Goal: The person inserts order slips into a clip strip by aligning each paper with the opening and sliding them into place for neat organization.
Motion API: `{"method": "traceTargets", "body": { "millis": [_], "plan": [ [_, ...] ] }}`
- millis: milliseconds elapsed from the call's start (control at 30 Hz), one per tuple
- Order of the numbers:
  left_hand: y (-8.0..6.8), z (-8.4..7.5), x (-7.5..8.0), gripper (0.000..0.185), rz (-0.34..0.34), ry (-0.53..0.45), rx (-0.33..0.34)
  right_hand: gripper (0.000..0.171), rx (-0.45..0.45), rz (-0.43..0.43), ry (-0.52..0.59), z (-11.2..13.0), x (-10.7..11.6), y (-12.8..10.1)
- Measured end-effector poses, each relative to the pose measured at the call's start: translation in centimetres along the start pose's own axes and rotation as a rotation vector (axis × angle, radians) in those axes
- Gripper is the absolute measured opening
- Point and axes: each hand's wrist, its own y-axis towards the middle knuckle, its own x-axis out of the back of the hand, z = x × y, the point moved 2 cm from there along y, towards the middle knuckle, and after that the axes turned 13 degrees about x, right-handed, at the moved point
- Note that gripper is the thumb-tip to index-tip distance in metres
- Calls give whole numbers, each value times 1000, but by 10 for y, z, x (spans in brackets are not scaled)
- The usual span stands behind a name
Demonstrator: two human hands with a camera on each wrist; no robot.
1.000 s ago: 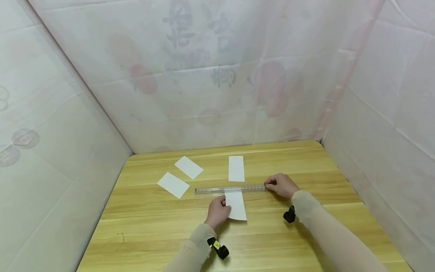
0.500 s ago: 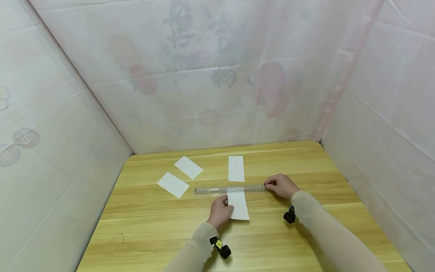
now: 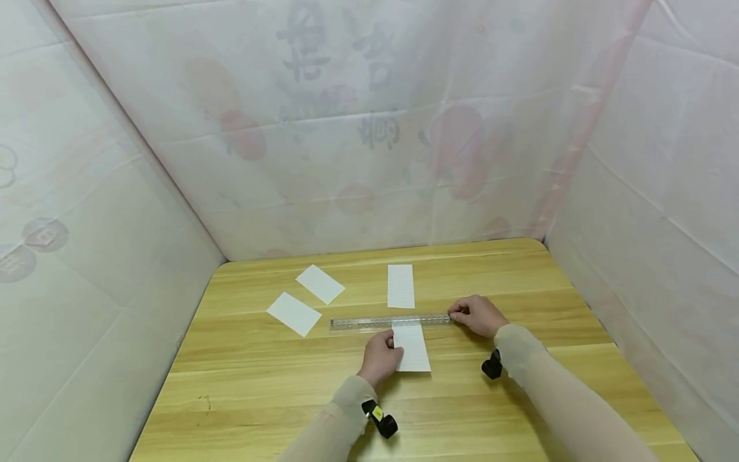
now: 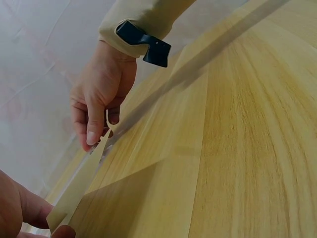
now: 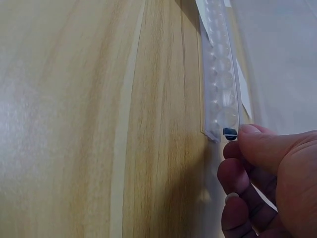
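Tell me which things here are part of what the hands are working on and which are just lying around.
In use:
clear ruler, its end held by the right hand
paper strip under the ruler, gripped by the left hand

Lying about:
two white paper pieces at the left
white strip beyond the ruler
wooden table

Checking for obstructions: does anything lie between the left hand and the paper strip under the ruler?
Nothing visible: the left hand already grips the paper strip at its left edge, below the ruler.

Clear plastic ruler (image 3: 390, 321) lying crosswise on the table, white paper strip (image 3: 413, 347) beneath it — near end apparently lifted
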Motion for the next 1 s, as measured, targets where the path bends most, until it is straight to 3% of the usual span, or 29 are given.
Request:
{"method": "traceTargets", "body": {
  "millis": [500,1000],
  "plan": [
    [2,-9,-5,31,4,48,-37,11,22,-9,-11,-2,3,6],
    [2,-7,-15,23,1,53,-40,11,4,-16,26,-3,0,-1]
  ]
}}
